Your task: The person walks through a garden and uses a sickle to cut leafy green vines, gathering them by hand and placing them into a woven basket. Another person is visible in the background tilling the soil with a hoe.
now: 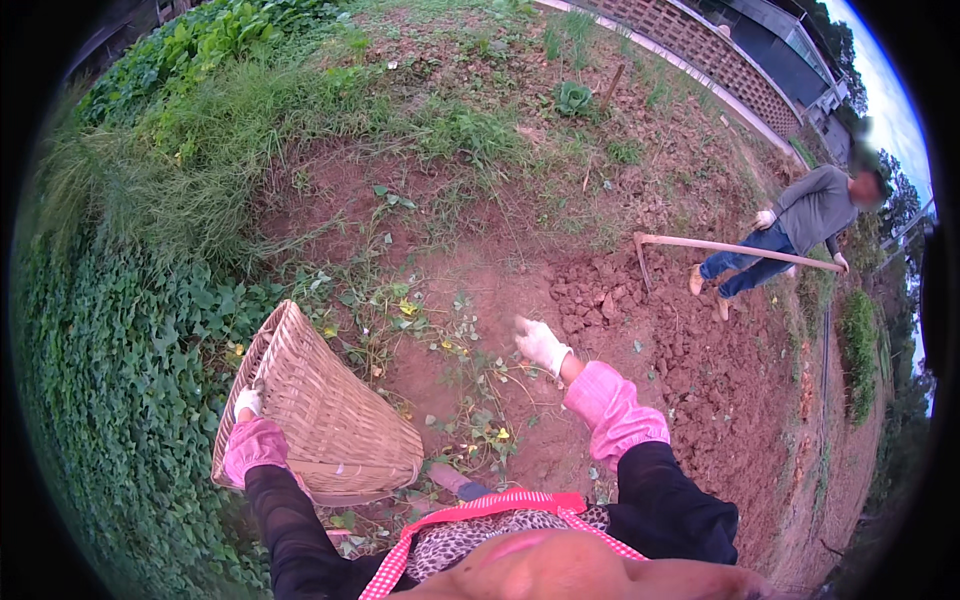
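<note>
A large woven bamboo basket (341, 409) leans on its side to my left, its mouth facing the leafy vines. Gloved in white, my left hand (248, 403) grips the basket's rim. My right hand (541, 345), also in a white glove, reaches out over bare reddish soil (480, 281). Nothing shows in it, and its blurred fingertips do not tell how far the fingers are spread. Cut vines with yellowing leaves (469, 397) lie on the ground between the basket and my right hand. Pink sleeve covers (619, 412) wrap both my forearms.
At the right a person (806, 214) stands with a long-handled hoe (742, 246), its blade at the broken clods (600, 292). Dense green vines (127, 390) fill the left side. Farther off are a cabbage (573, 98), a wooden stake (613, 86) and a brick wall (697, 49).
</note>
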`<control>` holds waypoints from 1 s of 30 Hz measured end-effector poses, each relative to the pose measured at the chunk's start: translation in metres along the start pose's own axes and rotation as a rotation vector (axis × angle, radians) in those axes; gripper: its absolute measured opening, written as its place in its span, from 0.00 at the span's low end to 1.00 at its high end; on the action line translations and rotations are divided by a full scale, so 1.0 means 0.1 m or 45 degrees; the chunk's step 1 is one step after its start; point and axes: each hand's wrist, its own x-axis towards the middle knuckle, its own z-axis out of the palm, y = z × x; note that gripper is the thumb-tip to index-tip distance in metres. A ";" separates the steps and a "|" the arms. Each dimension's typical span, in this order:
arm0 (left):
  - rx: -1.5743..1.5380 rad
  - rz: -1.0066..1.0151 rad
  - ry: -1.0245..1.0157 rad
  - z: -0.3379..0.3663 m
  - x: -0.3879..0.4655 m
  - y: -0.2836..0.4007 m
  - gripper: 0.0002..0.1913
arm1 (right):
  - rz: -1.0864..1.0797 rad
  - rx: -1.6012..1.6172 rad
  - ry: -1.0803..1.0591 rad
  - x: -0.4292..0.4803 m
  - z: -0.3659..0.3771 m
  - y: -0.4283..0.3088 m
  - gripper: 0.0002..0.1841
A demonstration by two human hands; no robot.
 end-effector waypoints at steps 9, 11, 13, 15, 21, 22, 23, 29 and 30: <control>0.204 0.242 -0.025 0.04 -1.67 0.42 0.34 | 0.350 -0.034 -0.268 -1.54 1.24 1.11 0.17; 0.104 0.319 -0.066 0.18 -2.15 0.59 0.33 | 0.307 -0.184 -0.243 -1.37 1.46 0.84 0.21; 0.031 0.456 -0.048 0.42 -2.67 0.76 0.37 | 0.121 -0.221 -0.267 -1.02 1.64 0.46 0.26; 0.053 0.514 -0.288 0.66 -3.11 0.99 0.34 | 0.026 -0.229 -0.235 -0.61 1.85 0.06 0.35; 0.060 0.629 -0.452 1.26 -4.01 1.43 0.36 | 0.308 -0.752 0.050 0.04 2.28 -0.68 0.38; -0.157 0.695 -0.447 1.25 -4.01 1.32 0.34 | 0.195 -0.685 0.077 0.04 2.26 -0.68 0.37; -0.374 0.751 -0.476 1.25 -4.02 1.21 0.32 | 0.242 -0.735 0.107 -0.01 2.21 -0.63 0.35; 0.142 -0.490 0.837 0.87 -4.25 -0.82 0.41 | 0.345 -0.628 -0.094 -0.17 2.00 -0.27 0.29; -0.007 -0.676 0.750 0.86 -4.35 -1.19 0.43 | 0.294 -0.688 -0.153 -0.21 1.98 -0.23 0.28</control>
